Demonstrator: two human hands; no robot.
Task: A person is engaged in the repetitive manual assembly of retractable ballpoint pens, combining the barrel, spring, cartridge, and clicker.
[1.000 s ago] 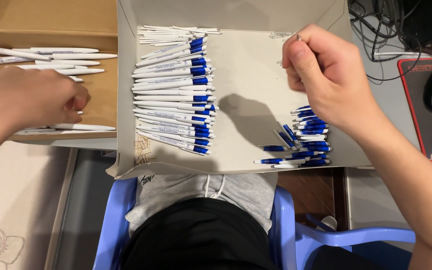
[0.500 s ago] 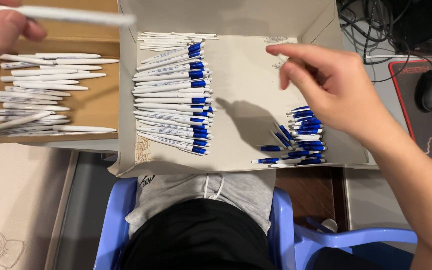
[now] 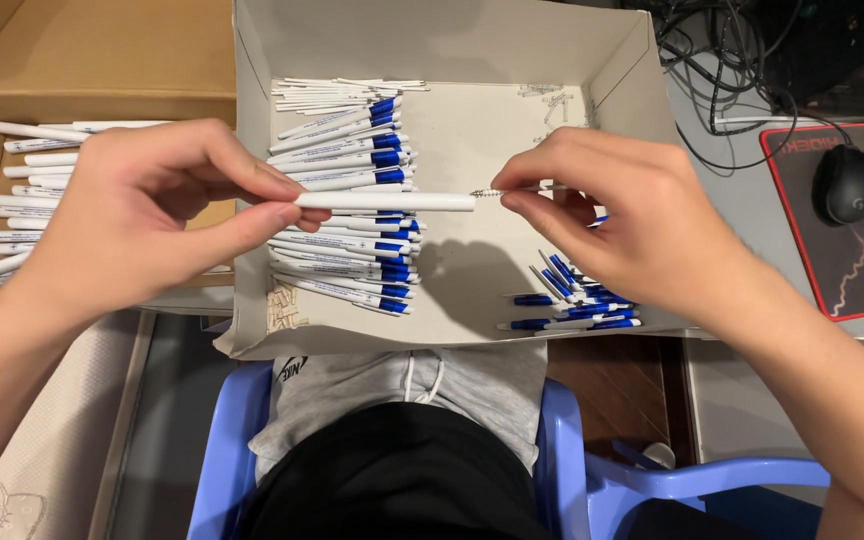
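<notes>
My left hand (image 3: 147, 205) pinches one end of a white pen barrel (image 3: 387, 201), held level above a shallow white box (image 3: 612, 75). My right hand (image 3: 617, 215) pinches a thin refill with a small spring (image 3: 485, 192) at the barrel's open end. Under the hands, a stack of finished white-and-blue pens (image 3: 347, 200) fills the left half of the box. A small heap of blue pen tips (image 3: 577, 305) lies at the box's lower right, partly hidden by my right hand.
A brown cardboard box (image 3: 92, 55) at the left holds several bare white barrels (image 3: 22, 190). A black mouse (image 3: 845, 183) sits on a red-edged mat at the right, with cables behind. My lap and a blue plastic chair (image 3: 562, 450) are below.
My left hand came from the brown box with a white barrel to the middle. My right hand moved left and now holds the refill at the barrel's end.
</notes>
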